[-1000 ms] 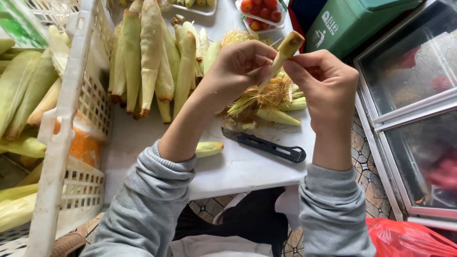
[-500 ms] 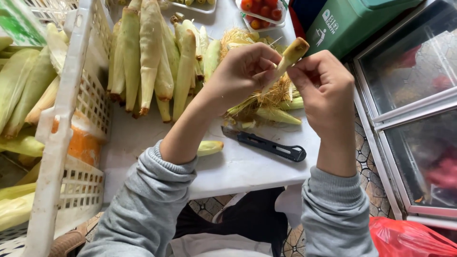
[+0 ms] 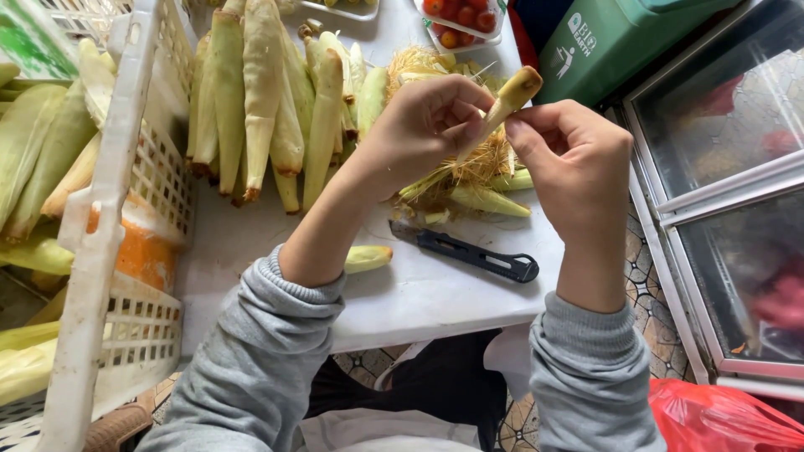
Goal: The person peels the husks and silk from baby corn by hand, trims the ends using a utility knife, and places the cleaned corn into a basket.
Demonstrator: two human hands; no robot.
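Above the white worktop (image 3: 435,293), left hand (image 3: 423,125) and right hand (image 3: 578,159) both gripping a small corn ear (image 3: 512,96), knife (image 3: 473,254) lying below.

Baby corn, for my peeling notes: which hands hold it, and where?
Both: left hand grips the baby corn mid-length, right hand pinches near its cut end.
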